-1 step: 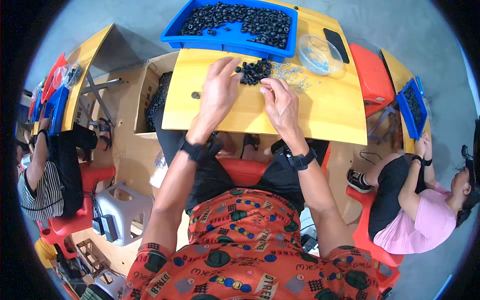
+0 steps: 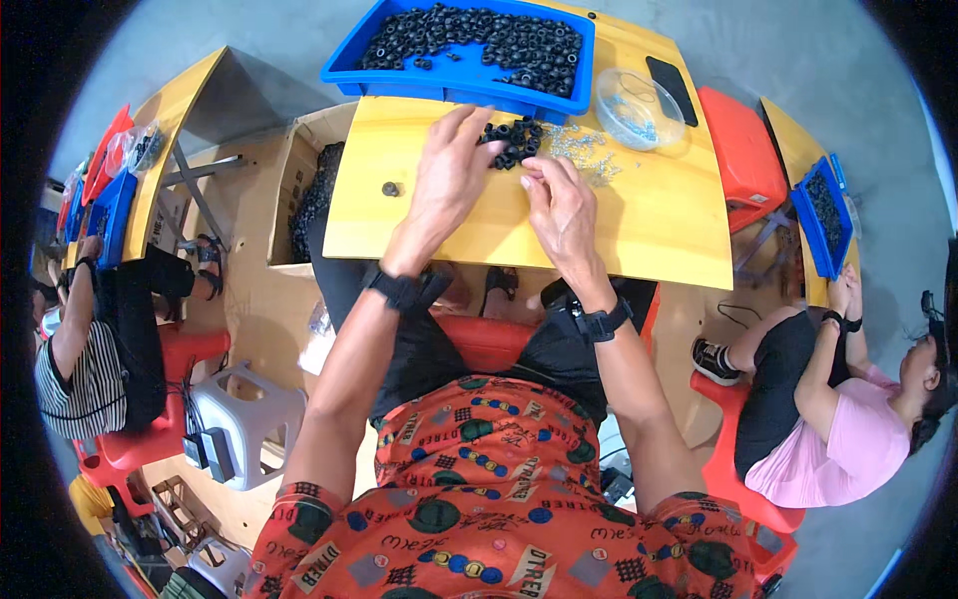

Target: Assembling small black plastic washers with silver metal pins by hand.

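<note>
Black ring-shaped pieces (image 2: 516,146), plastic by their look, lie heaped at 12 o'clock in the head view, on our yellow wood-grained tabletop (image 2: 654,225). Our bare left hand (image 2: 448,178) is just at the heap's 9 o'clock side, its fingers bent and blurred; we cannot tell whether it grips anything. Our bare right hand (image 2: 566,205), at the heap's 5 o'clock side, has thumb and forefinger close together in a pinch, yet we cannot make out what, if anything, is between the tips. Small silvery metal-looking bits (image 2: 587,152) lie scattered at the heap's 3 o'clock. We judge the step in hand to be handling single pieces at the heap's edge. The next move, we think, calls for a fine fingertip grip on one piece, clear of its neighbours.
</note>
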`<move>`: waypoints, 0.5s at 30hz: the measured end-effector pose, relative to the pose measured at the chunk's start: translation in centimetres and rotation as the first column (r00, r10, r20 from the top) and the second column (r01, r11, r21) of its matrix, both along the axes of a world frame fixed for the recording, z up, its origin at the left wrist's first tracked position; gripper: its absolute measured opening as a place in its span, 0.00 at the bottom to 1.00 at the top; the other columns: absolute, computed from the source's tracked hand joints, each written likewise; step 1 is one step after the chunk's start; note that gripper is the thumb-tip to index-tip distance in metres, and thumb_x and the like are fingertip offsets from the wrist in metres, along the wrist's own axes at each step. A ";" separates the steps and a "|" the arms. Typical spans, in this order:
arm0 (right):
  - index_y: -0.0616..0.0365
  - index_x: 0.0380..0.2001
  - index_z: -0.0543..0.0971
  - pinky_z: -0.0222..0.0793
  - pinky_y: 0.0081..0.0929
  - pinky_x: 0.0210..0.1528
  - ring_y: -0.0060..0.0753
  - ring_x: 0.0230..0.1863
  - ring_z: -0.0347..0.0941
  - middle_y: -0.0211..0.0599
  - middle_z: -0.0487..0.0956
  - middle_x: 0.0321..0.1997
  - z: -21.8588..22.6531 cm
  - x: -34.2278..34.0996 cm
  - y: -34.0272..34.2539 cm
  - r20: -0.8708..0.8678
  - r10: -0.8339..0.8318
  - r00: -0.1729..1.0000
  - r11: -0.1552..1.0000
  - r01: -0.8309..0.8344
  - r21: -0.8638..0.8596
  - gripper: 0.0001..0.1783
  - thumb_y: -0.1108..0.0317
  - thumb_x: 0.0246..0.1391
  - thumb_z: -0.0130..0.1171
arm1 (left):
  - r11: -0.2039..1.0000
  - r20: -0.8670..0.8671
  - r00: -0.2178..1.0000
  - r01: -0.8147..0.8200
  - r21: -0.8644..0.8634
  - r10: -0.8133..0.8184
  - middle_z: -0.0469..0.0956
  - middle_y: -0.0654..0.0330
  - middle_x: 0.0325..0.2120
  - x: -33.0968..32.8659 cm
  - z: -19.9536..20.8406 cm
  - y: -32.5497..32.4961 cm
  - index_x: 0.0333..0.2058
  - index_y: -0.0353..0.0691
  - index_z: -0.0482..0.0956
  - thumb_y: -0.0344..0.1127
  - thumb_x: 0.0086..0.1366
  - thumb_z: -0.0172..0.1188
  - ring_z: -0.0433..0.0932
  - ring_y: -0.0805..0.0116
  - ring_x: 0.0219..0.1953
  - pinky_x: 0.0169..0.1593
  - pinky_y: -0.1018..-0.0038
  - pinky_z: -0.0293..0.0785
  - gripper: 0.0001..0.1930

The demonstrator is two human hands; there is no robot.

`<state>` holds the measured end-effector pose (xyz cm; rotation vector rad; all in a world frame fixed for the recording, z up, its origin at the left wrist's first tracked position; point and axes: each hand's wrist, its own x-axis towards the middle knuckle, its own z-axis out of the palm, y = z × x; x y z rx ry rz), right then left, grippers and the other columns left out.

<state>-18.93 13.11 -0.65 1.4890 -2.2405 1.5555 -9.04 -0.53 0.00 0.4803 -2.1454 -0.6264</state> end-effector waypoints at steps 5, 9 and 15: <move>0.61 0.38 0.78 0.69 0.37 0.40 0.48 0.37 0.74 0.45 0.75 0.36 -0.4 0.4 1.5 0.065 -0.018 0.998 1.000 0.016 0.022 0.10 0.77 0.51 0.58 | 0.995 0.165 0.984 0.075 -0.058 -0.064 0.66 0.45 0.59 -2.7 -2.5 -0.1 0.56 0.41 0.72 0.49 0.65 0.57 0.62 0.41 0.61 0.62 0.50 0.60 0.25; 0.61 0.37 0.79 0.70 0.37 0.41 0.47 0.37 0.74 0.44 0.75 0.35 -0.7 0.3 2.3 0.057 -0.011 0.998 1.000 0.010 0.016 0.08 0.77 0.51 0.58 | 0.978 0.372 0.928 0.105 -0.180 -0.031 0.61 0.51 0.63 -2.2 -3.0 1.3 0.60 0.44 0.68 0.45 0.65 0.56 0.58 0.45 0.65 0.65 0.51 0.55 0.26; 0.61 0.33 0.80 0.70 0.37 0.43 0.45 0.38 0.74 0.43 0.76 0.35 -0.8 0.5 2.8 0.033 0.065 0.997 0.998 -0.064 -0.031 0.06 0.78 0.49 0.59 | 0.959 0.431 0.902 0.130 -0.252 -0.009 0.59 0.54 0.65 0.1 -3.0 3.2 0.61 0.46 0.67 0.44 0.67 0.53 0.55 0.45 0.67 0.65 0.47 0.53 0.25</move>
